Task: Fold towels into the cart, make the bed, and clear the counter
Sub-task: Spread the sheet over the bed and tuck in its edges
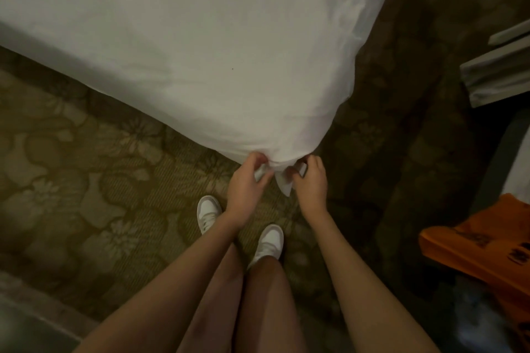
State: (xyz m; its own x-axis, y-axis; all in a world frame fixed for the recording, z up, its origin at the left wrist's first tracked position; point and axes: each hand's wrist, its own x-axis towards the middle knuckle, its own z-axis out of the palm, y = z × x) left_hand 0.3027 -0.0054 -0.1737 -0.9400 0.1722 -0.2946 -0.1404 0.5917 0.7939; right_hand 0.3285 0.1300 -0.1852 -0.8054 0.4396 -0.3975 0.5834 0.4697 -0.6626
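Working the bed-making step: both hands sit at the near corner of the bed [200, 37], left hand [246, 180] and right hand [311, 180] each with fingers curled, pinching the white sheet [282, 180] where it bunches into a hanging point. Sheet top looks mostly smooth, so the spread seems done; my read is the corner tuck is left. Towels, cart and bench aren't in view, so can't judge those parts. Floor is patterned floral carpet [86, 166], dim room, white sneakers [269, 241] below the corner, orange bag [481, 249] at right.
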